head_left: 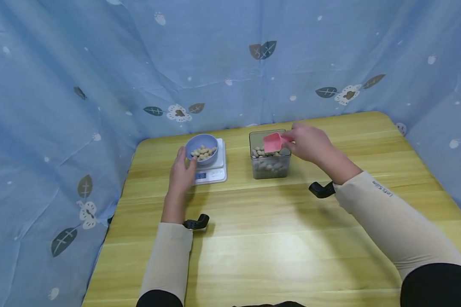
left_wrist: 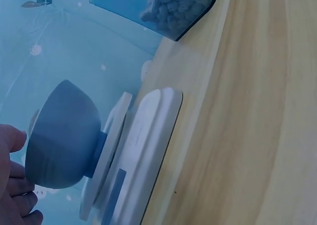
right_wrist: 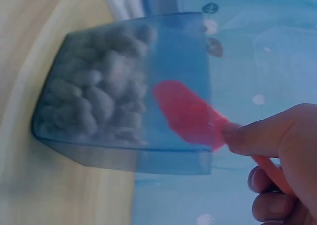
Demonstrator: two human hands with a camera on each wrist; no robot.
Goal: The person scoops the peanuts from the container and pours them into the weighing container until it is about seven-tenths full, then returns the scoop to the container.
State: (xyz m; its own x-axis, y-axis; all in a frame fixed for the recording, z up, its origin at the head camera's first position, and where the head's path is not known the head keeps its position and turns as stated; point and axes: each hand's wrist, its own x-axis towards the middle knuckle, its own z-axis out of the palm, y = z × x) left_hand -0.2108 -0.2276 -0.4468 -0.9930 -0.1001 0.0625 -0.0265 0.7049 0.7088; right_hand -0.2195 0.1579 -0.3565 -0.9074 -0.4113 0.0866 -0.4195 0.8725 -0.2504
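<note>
My right hand (head_left: 308, 141) pinches the handle of a pink scoop (head_left: 272, 143) between thumb and fingers. The scoop's bowl is inside the top of a clear square container (head_left: 270, 174), above the unshelled peanuts (right_wrist: 94, 96) that fill its lower part. To the left, a blue-purple bowl (left_wrist: 64, 136) with some peanuts (head_left: 203, 152) in it stands on a white kitchen scale (head_left: 217, 175). At the bowl's near left side is my left hand (head_left: 181, 174), thumb and fingers loosely bent with the fingertips right at the rim. The scale's display is lit but partly covered.
Everything stands toward the back of a wooden table (head_left: 261, 238). A blue patterned curtain (head_left: 230, 64) hangs behind it and along both sides. Black wrist-camera mounts (head_left: 322, 190) stick out from both sleeves over the tabletop. A gap separates the scale from the container.
</note>
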